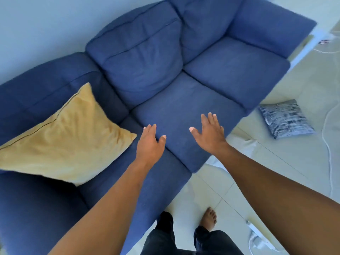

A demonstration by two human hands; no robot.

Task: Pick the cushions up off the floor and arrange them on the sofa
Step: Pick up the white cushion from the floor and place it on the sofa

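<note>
- Head camera, looking down: a dark blue sofa [184, 100] runs diagonally from the lower left to the upper right, standing against a pale wall [36, 24].
- A yellow cushion [68, 138] sits on the left end of the sofa, propped at a tilt against the back cushions, one corner pointing toward the middle seat.
- A grey patterned cushion [286, 118] lies flat on the pale tiled floor [303, 162], just beside the front right corner of the sofa.
- The left hand [150, 144] is stretched out palm down over the front of the seat, near the yellow cushion's corner but not touching it. Its fingers are extended and close together, and it holds nothing.
- The right hand [209, 133] is also out palm down over the middle seat cushion, fingers spread wide, holding nothing. Whether either palm rests on the fabric cannot be told.
- Between the forearms, at the bottom edge, dark trousers [184, 240] and one bare foot [208, 218] stand on the tiles.
- A white cable [329, 148] trails across the floor at the right, well apart from the hands.
</note>
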